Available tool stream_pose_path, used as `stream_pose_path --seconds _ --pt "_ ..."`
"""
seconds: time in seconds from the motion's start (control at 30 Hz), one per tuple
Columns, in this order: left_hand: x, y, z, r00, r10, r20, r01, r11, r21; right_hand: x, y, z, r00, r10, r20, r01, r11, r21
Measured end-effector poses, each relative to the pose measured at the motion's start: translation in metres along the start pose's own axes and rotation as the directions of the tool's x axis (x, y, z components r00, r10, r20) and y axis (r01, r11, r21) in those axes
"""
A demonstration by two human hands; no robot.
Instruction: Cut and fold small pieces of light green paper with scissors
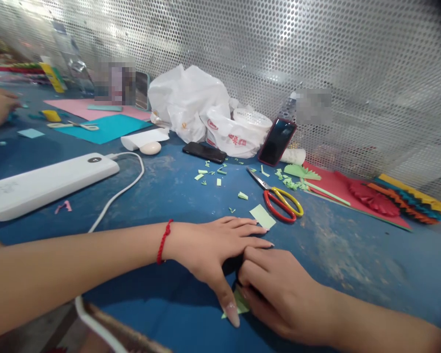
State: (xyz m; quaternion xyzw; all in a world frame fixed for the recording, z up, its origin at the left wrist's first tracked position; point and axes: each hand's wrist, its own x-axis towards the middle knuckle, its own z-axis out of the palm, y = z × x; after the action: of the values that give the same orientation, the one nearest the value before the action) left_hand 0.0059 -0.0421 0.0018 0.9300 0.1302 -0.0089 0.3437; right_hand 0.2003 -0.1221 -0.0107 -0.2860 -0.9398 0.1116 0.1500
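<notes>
Hands (275, 294) around green paper (239, 303) near table edge (132, 334)

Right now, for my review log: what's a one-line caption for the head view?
Left hand and right hand work a pale green paper piece on a blue table, near red-and-yellow-handled scissors.

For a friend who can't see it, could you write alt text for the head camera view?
The right hand holds small green paper against the left hand on a blue table; scissors and green scraps lie beyond.
</notes>
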Motion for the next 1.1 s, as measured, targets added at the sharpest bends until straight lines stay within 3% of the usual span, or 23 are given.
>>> stream_pose_path --seconds 0.13,0.27,0.47,0.73,1.1 --pt "-0.001 0.000 0.000 0.999 0.043 -0.031 -0.044 0.998 -0.033 0.001 0.010 -0.006 0.989 0.007 -0.147 0.028 0.972 0.233" --pt "-0.002 -0.001 0.001 0.999 0.036 -0.028 -0.037 0.999 -0.034 0.004 0.015 -0.010 0.994 -0.100 -0.033 0.106 0.955 0.277" --pt "-0.002 0.000 0.001 0.999 -0.039 -0.004 0.038 0.999 -0.030 0.006 0.021 -0.015 0.985 -0.145 0.094 0.102 0.928 0.358" --pt "-0.001 0.000 0.002 0.999 -0.032 -0.025 0.031 0.999 -0.035 0.004 0.023 -0.017 0.976 -0.176 0.126 0.130 0.942 0.311" --pt "0.001 0.006 -0.007 0.997 -0.071 0.003 0.071 0.995 -0.076 0.002 0.029 -0.015 0.981 -0.166 0.104 0.115 0.918 0.380"
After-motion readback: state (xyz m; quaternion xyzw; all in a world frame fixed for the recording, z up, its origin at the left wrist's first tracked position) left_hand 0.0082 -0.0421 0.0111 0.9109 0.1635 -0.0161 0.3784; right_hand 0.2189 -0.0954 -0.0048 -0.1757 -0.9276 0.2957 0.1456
